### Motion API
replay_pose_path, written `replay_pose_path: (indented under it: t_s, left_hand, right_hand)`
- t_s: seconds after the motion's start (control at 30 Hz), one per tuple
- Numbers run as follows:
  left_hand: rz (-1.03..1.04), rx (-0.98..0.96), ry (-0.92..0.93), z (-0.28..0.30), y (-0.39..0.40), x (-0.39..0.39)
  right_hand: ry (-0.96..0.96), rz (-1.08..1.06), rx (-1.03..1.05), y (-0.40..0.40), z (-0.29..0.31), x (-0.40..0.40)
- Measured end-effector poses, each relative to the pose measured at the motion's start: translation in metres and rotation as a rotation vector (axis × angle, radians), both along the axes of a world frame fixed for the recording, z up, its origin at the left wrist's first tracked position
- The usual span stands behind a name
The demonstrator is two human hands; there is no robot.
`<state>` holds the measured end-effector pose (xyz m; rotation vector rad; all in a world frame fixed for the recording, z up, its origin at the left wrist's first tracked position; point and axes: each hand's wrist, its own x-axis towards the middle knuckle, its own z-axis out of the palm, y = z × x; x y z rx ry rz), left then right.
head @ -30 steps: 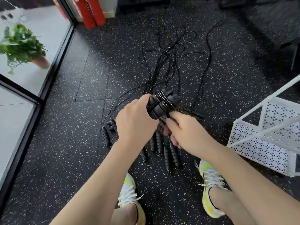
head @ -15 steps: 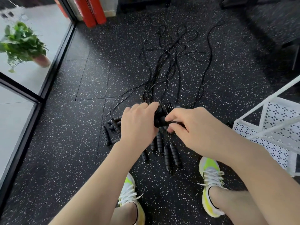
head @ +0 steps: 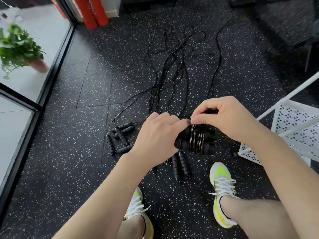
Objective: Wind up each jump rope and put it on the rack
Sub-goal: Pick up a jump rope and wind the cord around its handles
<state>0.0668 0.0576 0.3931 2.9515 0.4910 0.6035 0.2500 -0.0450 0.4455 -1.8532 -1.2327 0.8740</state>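
- Head view: both hands meet over the floor (head: pixel 72 152), above the person's two shoes (head: pixel 222 190); the left hand (head: pixel 155 140) is curled round one end of a wound rope bundle (head: pixel 195 140), its fingers closed on the black foam handles; the bundle is held in the air between the hands, well above the floor
- The right hand (head: pixel 224 119) reaches in from above; thumb and forefinger pinch the cord at the top of the bundle, just where the glossy coils cross the handles; the other fingers are bent above the pinch; several turns of cord lie side by side round the middle of the bundle
- Loose ropes (head: pixel 169 75) lie on the floor beyond the hands, their thin black cords running away in a tangle; a cluster of spare handles (head: pixel 119 137) sits left of the left hand; two more handles (head: pixel 179 164) lie side by side just below the bundle, between the shoes
- The white rack (head: pixel 293 128), with perforated panels and slim bars, stands at the right edge, near the right forearm and apart from the bundle
- Top left, a potted plant (head: pixel 19 49) stands behind glass framed in black; red cylinders (head: pixel 91 11) stand at the top edge; the plant is blurred
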Motion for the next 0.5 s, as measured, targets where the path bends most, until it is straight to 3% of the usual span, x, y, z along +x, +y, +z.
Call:
replay_pose_path:
  t_s: [0.17,0.33,0.5]
  left_hand:
    - [0.005,-0.029,-0.082,0.000,-0.002,0.001]
    - [0.145,-0.222,-0.159,0.011,-0.002,0.000]
    - [0.399,-0.306,-0.189,0.023,0.000,0.001]
  right_hand:
    - [0.203,0.023,0.035,0.000,-0.012,0.007]
    - [0.601,-0.101,0.070,0.007,-0.025,-0.010]
    - [0.524,-0.120,-0.025,0.012,-0.040,-0.035]
